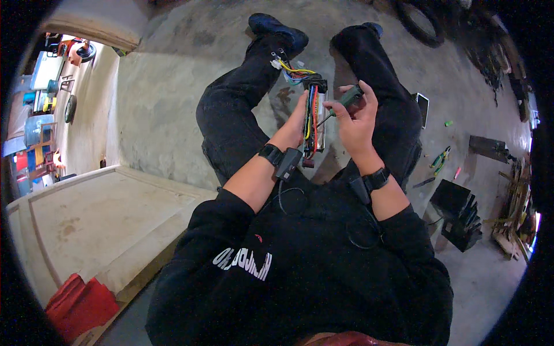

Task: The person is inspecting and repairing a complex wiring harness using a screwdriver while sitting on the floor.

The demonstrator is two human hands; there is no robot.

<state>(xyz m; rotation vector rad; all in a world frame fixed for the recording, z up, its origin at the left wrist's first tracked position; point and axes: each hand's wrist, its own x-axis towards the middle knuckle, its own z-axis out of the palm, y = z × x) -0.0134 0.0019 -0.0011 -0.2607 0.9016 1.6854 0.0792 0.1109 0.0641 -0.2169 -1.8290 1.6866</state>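
While a person in black sits with legs spread over a concrete floor [167, 98], a long wired unit [314, 115] is held up between the knees, its open face crowded with red, yellow and blue leads. The left hand [298, 120] grips its side, with most of the fingers hidden behind it. The right hand [359, 118] has its fingers closed around a dark green screwdriver [348, 97], the shaft slanting down toward the leads (whether the tip touches anything, I cannot tell from where I stand). More wires, ending in pale connectors [276, 64], spread loose from the far end.

The risk, as it looks here, lies in that slim shaft: a slip could nick insulation or bridge two contacts. With no firm support visible beneath the unit, a hard push might twist it out of the left hand, and the dangling connectors could snag on the trousers [231, 109]. Green-handled pliers [440, 160] lie to the right.
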